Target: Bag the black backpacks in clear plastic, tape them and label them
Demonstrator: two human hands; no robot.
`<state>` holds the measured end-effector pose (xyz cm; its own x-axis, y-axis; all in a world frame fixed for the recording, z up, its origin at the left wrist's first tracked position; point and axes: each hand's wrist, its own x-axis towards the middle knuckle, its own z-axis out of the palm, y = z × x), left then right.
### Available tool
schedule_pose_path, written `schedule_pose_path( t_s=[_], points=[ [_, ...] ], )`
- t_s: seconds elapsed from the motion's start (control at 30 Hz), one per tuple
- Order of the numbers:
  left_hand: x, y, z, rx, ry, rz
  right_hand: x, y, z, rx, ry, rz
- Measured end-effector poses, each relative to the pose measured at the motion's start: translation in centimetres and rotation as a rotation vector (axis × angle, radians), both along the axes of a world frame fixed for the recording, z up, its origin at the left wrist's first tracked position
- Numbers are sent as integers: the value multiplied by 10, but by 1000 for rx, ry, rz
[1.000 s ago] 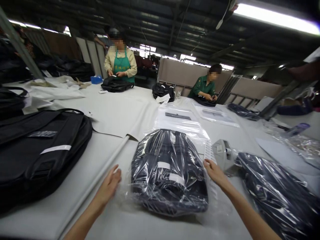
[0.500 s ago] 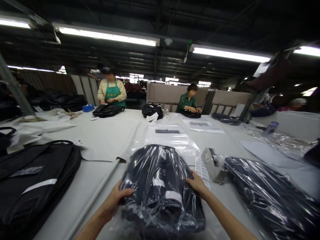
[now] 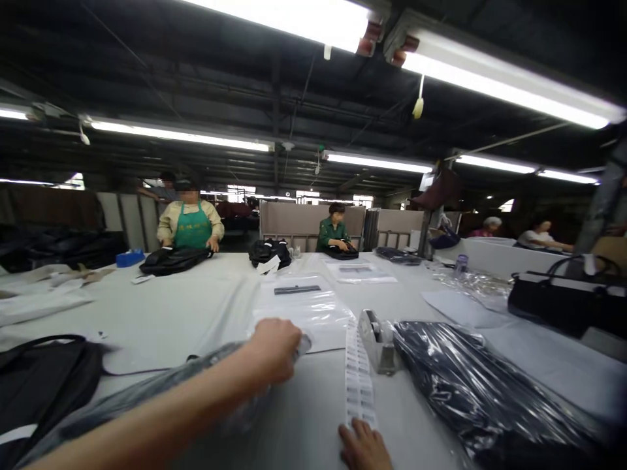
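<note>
A dark bag in clear plastic (image 3: 215,356) lies slanted at the lower left, blurred and mostly behind my left forearm. My left hand (image 3: 277,347) is closed at its far end, with a bit of shiny plastic showing past the fingers. At the bottom, my right hand (image 3: 365,445) has its fingers slightly apart, touching the near end of a white label strip (image 3: 360,372). Just right of the strip stands a grey tape dispenser (image 3: 377,343). Flat clear plastic bags (image 3: 304,313) lie beyond my left hand.
Another plastic-wrapped dark bag (image 3: 480,391) lies at the right. A black backpack (image 3: 49,385) is at the left, a black handbag (image 3: 568,300) at the far right. Across the white table (image 3: 161,313), two people handle black bags; a blue dispenser (image 3: 130,258) stands near one.
The wrapped bag has moved left from the middle and tilted. My left hand has reached forward and right across it; my right hand has let go and moved down to the label strip. The view has shifted.
</note>
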<state>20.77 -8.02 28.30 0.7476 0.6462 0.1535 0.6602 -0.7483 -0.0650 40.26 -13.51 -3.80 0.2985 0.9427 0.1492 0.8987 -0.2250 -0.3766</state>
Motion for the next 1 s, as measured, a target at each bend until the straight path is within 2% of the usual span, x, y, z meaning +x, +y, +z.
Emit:
schedule_pose_path(
  t_s=[0.07,0.13,0.2,0.27,0.33,0.4,0.47,0.5,0.53,0.6,0.63,0.67,0.7,0.77,0.83,0.87,0.93,1.0],
  points=[
    [37,-12,-45,-23,21,-16,42,-19,3,51,45,-34],
    [69,-27,-88,-51,51,-5,62,-33,19,227,262,-162],
    [93,-46,-130,-80,67,12,59,-40,40,314,540,-259],
    [103,-68,-168,-127,65,-13,40,-42,54,226,807,-245],
    [94,-86,-197,-203,75,-83,16,-43,58,89,1018,-180],
    [63,-90,-209,-290,48,-198,-2,-45,54,30,1170,-182],
    [14,-78,-205,-309,-118,-270,-11,-48,47,38,1150,-229],
    [-16,-65,-201,-263,-272,-240,-13,-49,43,47,1104,-227],
    [-47,-50,-198,-180,-395,-111,-16,-50,38,56,1056,-210],
    [-106,-18,-200,-14,-540,275,-22,-49,28,85,945,-157],
    [-130,-4,-208,-2,-542,475,-27,-48,23,116,883,-144],
    [-150,6,-219,-75,-507,592,-33,-47,18,150,823,-143],
    [-166,14,-233,-173,-456,599,-38,-45,14,179,767,-149],
    [-183,16,-262,-270,-369,620,-46,-43,10,200,691,-137],
    [-189,7,-279,-285,-319,606,-49,-44,13,170,649,-94],
    [-189,1,-281,-276,-302,622,-49,-45,17,162,614,-78],
    [-186,-12,-276,-183,-275,648,-51,-50,28,217,495,-65],
    [-182,-26,-267,-3,-253,580,-56,-58,40,297,377,-16]
  ],
)
